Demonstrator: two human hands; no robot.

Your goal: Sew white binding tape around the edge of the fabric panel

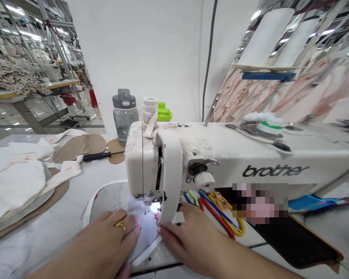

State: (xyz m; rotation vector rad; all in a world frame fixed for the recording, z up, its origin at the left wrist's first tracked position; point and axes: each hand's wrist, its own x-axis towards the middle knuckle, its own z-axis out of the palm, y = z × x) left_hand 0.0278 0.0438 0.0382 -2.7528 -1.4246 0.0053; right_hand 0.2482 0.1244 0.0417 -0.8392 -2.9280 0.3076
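Observation:
A white-edged grey fabric piece (107, 197) lies under the needle area of a white Brother sewing machine (229, 147), where a small lamp glows. My left hand (113, 236) rests flat on the fabric left of the needle, fingers spread a little, with a gold ring on one finger. At the right of the needle, my right hand (192, 236) has its thumb and fingers pressed together at the fabric's white edge, partly hidden by the machine's front cover.
White fabric pieces (14, 190) and brown templates (81, 147) lie at the left, near a black screwdriver (97, 156). Behind the machine stands a grey bottle (125, 116). Scissors with red handles (218, 219) and a dark phone (296, 240) lie under the arm.

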